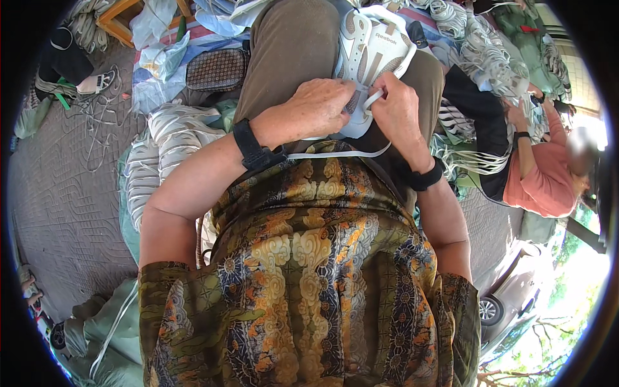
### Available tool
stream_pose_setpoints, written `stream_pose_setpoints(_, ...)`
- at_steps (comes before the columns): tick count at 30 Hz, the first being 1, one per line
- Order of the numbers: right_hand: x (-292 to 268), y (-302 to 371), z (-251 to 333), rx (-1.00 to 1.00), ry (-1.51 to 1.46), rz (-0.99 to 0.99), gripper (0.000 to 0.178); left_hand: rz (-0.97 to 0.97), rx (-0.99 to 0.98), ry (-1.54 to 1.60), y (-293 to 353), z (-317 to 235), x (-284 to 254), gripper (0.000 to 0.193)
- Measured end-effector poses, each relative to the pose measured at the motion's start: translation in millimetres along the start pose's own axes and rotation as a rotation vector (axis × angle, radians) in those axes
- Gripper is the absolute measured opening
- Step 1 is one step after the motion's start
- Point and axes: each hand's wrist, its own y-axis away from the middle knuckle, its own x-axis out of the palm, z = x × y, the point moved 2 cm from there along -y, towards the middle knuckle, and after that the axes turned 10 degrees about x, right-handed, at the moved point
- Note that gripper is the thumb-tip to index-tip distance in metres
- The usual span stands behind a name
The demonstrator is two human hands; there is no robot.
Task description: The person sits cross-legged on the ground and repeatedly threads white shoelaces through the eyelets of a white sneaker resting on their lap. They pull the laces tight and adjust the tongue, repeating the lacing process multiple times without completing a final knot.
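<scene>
Both hands meet at lap: left hand (320,103) curled, right hand (396,106) apparently pinching.

From here I can't see the lower part of the white shoe (371,48) — my left hand (319,106) and right hand (396,106) cover it, so I can't tell which eyelet the white lace (338,155) passes through. The grip of the right fingertips (382,90) on the lace end is too small to judge. The shoe's toe runs out at the top edge. To my right, another person's face is blurred, and their hands (519,116) are sunk among the lace bundles (480,55) — what they hold, I can't tell.
</scene>
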Motion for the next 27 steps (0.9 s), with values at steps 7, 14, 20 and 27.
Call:
stream_pose_setpoints(7,-6,-2,-6,-0.08,-0.203,0.107,0.007,0.011,0.006,-0.007,0,-1,0,0.026)
stream_pose_setpoints(14,-14,-5,-4,-0.37,0.006,0.039,0.01,0.0,0.018,0.007,1,0,0,0.032)
stream_pose_setpoints(20,-9,5,-6,-0.059,-0.149,0.074,0.01,0.01,0.006,0.0,1,0,-1,0.027)
stream_pose_setpoints(27,-2,3,2,-0.171,0.11,-0.063,0.013,0.023,0.005,-0.016,-1,-5,-2,0.026)
